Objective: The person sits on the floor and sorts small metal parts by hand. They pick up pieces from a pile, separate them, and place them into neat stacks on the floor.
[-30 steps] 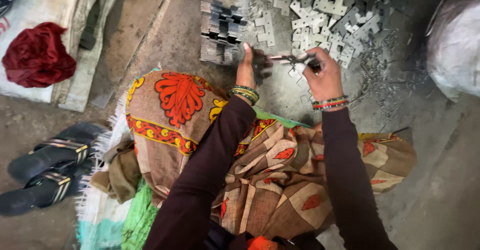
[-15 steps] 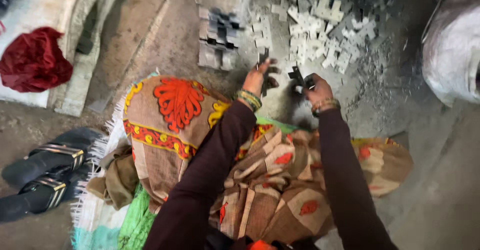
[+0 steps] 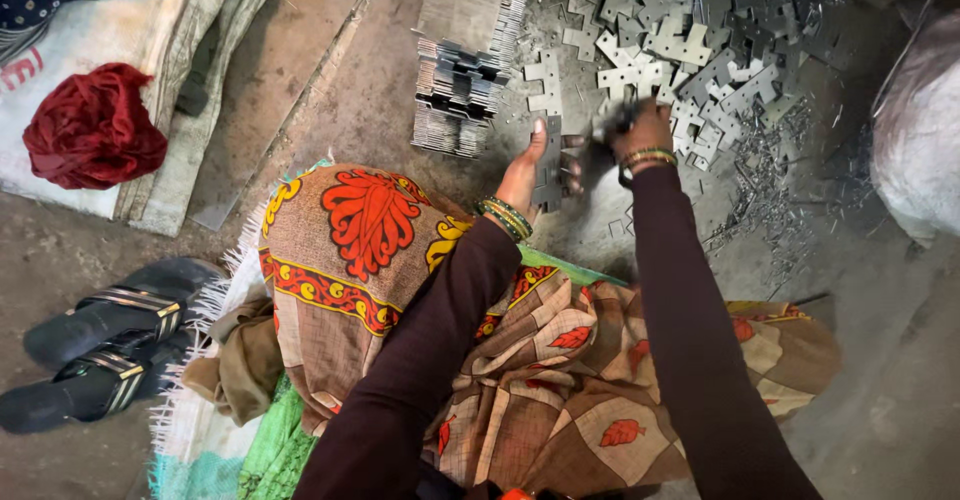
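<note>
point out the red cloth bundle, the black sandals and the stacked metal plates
red cloth bundle (image 3: 93, 127), head view, middle of the crumpled cloth
black sandals (image 3: 105, 345), head view, strap of the upper sandal
stacked metal plates (image 3: 455, 100), head view, top of the pile

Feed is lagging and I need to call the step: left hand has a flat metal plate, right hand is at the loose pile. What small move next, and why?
Probably bring the right hand back to the metal plate with one loose piece. The left hand holds that plate upright, in a steady grip, while the right reaches into the loose pile, blurred. A neat stack of finished pieces sits just left, so the plate likely goes there afterwards.
</note>
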